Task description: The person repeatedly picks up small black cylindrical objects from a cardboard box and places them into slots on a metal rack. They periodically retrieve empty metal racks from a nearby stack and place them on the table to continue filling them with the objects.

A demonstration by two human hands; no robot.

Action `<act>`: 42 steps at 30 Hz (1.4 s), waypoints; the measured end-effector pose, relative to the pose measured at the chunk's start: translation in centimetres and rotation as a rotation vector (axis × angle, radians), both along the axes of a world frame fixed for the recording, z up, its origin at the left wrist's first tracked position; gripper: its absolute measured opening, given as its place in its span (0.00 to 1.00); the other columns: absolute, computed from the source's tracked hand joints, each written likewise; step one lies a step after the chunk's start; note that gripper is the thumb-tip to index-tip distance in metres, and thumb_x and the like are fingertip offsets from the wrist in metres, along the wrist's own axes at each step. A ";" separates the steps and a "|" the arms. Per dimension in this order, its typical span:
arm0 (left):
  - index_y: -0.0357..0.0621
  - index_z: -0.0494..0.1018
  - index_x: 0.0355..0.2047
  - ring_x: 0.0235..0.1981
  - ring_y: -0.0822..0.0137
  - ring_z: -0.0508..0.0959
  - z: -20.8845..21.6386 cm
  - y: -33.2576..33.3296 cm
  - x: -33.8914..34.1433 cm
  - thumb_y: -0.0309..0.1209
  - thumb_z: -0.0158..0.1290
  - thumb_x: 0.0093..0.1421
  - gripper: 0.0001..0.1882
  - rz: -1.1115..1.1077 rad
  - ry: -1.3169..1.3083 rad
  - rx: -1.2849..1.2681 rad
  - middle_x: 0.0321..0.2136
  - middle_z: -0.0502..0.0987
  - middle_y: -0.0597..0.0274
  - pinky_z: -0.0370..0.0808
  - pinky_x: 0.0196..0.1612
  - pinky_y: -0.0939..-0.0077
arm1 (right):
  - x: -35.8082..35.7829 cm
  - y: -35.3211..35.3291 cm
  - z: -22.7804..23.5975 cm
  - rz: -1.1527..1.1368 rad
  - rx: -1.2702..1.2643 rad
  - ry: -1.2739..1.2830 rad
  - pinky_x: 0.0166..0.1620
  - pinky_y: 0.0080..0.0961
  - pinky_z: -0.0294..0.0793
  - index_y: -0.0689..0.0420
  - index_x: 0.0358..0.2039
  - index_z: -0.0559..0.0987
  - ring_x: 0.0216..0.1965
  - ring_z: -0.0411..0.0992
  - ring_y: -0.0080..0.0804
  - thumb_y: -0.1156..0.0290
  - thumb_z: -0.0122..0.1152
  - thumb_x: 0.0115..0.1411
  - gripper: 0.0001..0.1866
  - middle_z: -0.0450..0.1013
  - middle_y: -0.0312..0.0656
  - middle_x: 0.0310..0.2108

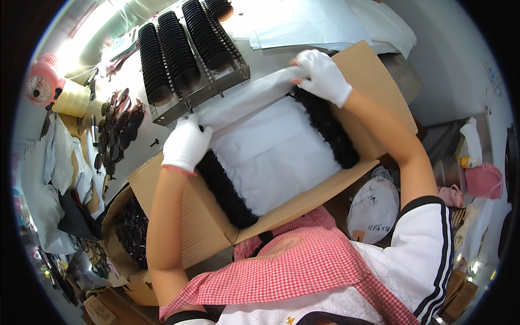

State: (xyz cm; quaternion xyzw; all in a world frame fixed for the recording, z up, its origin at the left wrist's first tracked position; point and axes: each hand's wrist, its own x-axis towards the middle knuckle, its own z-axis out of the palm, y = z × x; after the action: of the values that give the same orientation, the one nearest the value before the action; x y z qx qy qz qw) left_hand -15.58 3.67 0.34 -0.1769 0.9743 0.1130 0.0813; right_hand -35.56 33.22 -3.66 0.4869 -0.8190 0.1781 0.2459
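An open cardboard box [374, 81] stands in front of me. A white sheet [276, 157] covers its middle, with rows of black, thin-edged pieces showing along the right side [325, 127] and the left side [225, 187]. Both hands wear white gloves, and bare fingertips show on the right one. At the box's far left corner, my left hand [188, 143] is closed on one end of the white sheet's lifted far edge [249, 103]. My right hand [322, 80] pinches the other end at the far right. The left fingertips are partly hidden.
Beyond the box, a metal rack [203, 86] holds rows of dark lenses [176, 51]. Loose dark lenses [127, 122], tape rolls [73, 97] and a pink fan [42, 81] lie left. White sheets [309, 24] are at the back. A wrapped bundle [374, 208] sits right of my apron.
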 end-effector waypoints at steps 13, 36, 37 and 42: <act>0.42 0.70 0.57 0.31 0.58 0.75 -6.2 10.4 1.6 0.28 0.50 0.58 0.25 -0.699 0.230 -0.195 0.55 0.70 0.58 0.77 0.32 0.64 | 8.4 -3.2 -7.1 -0.333 0.635 -0.029 0.28 0.34 0.77 0.58 0.36 0.79 0.28 0.78 0.35 0.71 0.55 0.56 0.09 0.76 0.42 0.26; 0.49 0.67 0.60 0.47 0.59 0.78 -9.7 3.1 0.5 0.31 0.50 0.59 0.26 -0.164 0.528 0.102 0.54 0.71 0.58 0.80 0.43 0.65 | 11.4 -13.4 9.4 0.409 0.303 -1.350 0.53 0.32 0.75 0.62 0.51 0.77 0.50 0.75 0.35 0.69 0.69 0.54 0.25 0.76 0.46 0.49; 0.52 0.68 0.59 0.49 0.60 0.77 -10.3 2.8 0.4 0.33 0.51 0.59 0.26 -0.215 0.748 0.279 0.54 0.71 0.60 0.79 0.45 0.65 | 12.8 -14.4 10.3 0.520 0.184 -1.392 0.55 0.31 0.73 0.63 0.54 0.75 0.53 0.72 0.32 0.71 0.68 0.55 0.26 0.73 0.44 0.53; 0.51 0.69 0.56 0.50 0.59 0.77 -10.6 2.5 0.1 0.38 0.56 0.56 0.26 -0.099 0.597 0.507 0.51 0.74 0.59 0.78 0.49 0.64 | 13.9 -13.1 9.2 0.629 0.219 -0.809 0.55 0.29 0.72 0.58 0.56 0.74 0.52 0.72 0.37 0.72 0.66 0.58 0.25 0.72 0.44 0.53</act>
State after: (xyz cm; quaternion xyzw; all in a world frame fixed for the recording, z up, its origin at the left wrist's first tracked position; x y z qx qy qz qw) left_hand -15.45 6.18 -10.24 -0.0632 0.9037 0.3926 -0.1589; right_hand -21.65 20.09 5.58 0.6244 -0.6765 0.3305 -0.2079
